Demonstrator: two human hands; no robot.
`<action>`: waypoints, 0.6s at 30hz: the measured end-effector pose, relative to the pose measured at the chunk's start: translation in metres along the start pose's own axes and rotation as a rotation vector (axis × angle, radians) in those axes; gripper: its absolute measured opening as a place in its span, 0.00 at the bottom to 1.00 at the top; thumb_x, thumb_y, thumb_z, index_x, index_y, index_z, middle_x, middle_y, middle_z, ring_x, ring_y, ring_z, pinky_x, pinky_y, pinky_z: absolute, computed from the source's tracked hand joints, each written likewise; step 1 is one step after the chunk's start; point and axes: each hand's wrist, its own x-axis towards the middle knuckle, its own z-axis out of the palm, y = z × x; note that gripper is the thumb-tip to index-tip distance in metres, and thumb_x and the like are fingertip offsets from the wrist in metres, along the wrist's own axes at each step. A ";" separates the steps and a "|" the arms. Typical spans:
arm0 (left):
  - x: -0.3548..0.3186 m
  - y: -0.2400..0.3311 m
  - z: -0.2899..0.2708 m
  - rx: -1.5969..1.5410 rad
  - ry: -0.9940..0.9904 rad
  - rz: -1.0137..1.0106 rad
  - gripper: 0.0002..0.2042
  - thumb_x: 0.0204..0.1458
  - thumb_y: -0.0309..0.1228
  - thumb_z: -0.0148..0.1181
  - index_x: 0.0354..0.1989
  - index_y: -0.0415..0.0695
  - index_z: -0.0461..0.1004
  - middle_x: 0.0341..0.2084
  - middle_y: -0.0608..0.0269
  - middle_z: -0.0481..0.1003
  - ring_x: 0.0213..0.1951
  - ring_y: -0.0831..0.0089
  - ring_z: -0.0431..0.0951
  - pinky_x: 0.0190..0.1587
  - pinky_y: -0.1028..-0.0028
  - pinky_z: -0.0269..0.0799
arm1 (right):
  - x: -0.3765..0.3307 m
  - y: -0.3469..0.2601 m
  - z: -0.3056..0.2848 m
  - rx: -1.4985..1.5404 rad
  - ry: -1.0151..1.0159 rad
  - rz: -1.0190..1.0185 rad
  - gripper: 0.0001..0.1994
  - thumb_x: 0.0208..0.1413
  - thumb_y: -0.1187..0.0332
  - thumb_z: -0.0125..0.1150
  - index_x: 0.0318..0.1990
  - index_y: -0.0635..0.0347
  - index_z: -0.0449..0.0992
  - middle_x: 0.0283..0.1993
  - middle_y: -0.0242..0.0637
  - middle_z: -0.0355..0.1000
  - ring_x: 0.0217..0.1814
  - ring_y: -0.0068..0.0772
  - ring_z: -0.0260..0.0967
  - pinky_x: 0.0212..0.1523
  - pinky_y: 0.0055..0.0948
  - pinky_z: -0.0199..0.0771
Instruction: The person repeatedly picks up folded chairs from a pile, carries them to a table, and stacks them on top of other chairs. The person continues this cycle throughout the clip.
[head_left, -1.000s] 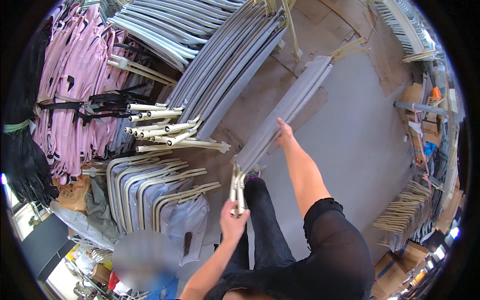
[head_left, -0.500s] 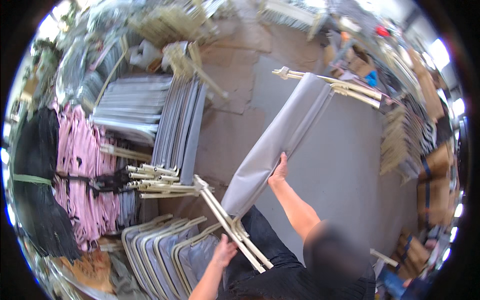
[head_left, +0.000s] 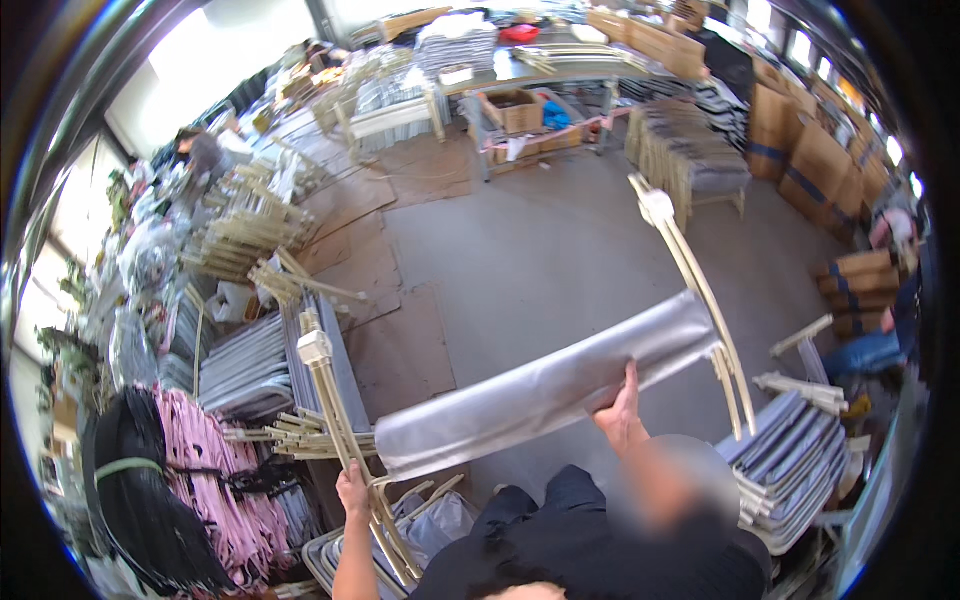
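Observation:
A folded frame of cream metal tubes with a grey fabric panel (head_left: 530, 385) stretches across in front of me. My left hand (head_left: 352, 490) is closed around the pair of cream tubes (head_left: 335, 400) at its left end. My right hand (head_left: 622, 415) grips the lower edge of the panel right of the middle, thumb on the fabric, its other fingers partly hidden. At the right end, another pair of cream tubes (head_left: 697, 290) sticks out past the fabric, with a pale joint piece (head_left: 656, 207) near the top.
Folded grey frames (head_left: 250, 365) are stacked on the left beside pink straps (head_left: 215, 470) and a black bundle (head_left: 125, 480). More frames (head_left: 790, 465) stand at right. Cardboard boxes (head_left: 820, 175) line the far right. A workbench (head_left: 560, 70) stands at the back; flat cardboard (head_left: 400, 340) covers some floor.
My view has swung to the right and up, bringing the workbench and right-hand stack into sight. The held frame has turned from a steep slant to nearly level, still in both hands.

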 end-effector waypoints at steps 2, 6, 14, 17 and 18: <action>-0.031 0.034 0.024 0.101 -0.039 0.070 0.21 0.54 0.44 0.51 0.18 0.38 0.70 0.13 0.70 0.65 0.20 0.80 0.64 0.23 0.74 0.62 | -0.038 -0.026 -0.044 0.102 0.242 -0.017 0.29 0.47 0.40 0.50 0.54 0.43 0.63 0.56 0.28 0.61 0.59 0.37 0.54 0.58 0.50 0.52; -0.052 0.066 0.057 -0.045 -0.291 0.137 0.23 0.54 0.49 0.49 0.17 0.41 0.71 0.11 0.73 0.63 0.17 0.82 0.61 0.21 0.79 0.58 | -0.080 -0.061 -0.171 0.366 0.122 -0.160 0.26 0.49 0.44 0.45 0.51 0.47 0.65 0.53 0.31 0.64 0.56 0.39 0.60 0.55 0.47 0.58; -0.133 0.278 0.295 -0.254 -1.274 0.158 0.38 0.50 0.64 0.31 0.50 0.40 0.65 0.41 0.54 0.72 0.42 0.68 0.72 0.45 0.71 0.68 | -0.189 -0.171 -0.331 0.645 0.214 -0.409 0.33 0.47 0.39 0.40 0.54 0.51 0.64 0.56 0.40 0.63 0.57 0.47 0.60 0.57 0.55 0.55; -0.181 0.341 0.386 -0.733 -1.494 -0.025 0.35 0.53 0.58 0.39 0.59 0.42 0.55 0.52 0.52 0.65 0.53 0.61 0.66 0.56 0.61 0.62 | -0.194 -0.184 -0.357 0.745 0.433 -0.447 0.27 0.48 0.42 0.44 0.51 0.46 0.67 0.52 0.36 0.65 0.53 0.44 0.63 0.54 0.55 0.58; -0.171 0.346 0.420 -0.709 -1.563 -0.037 0.33 0.53 0.58 0.39 0.58 0.42 0.56 0.50 0.53 0.66 0.50 0.63 0.69 0.53 0.63 0.65 | -0.188 -0.183 -0.374 0.774 0.444 -0.526 0.26 0.48 0.42 0.44 0.50 0.46 0.67 0.52 0.35 0.66 0.53 0.43 0.63 0.54 0.54 0.59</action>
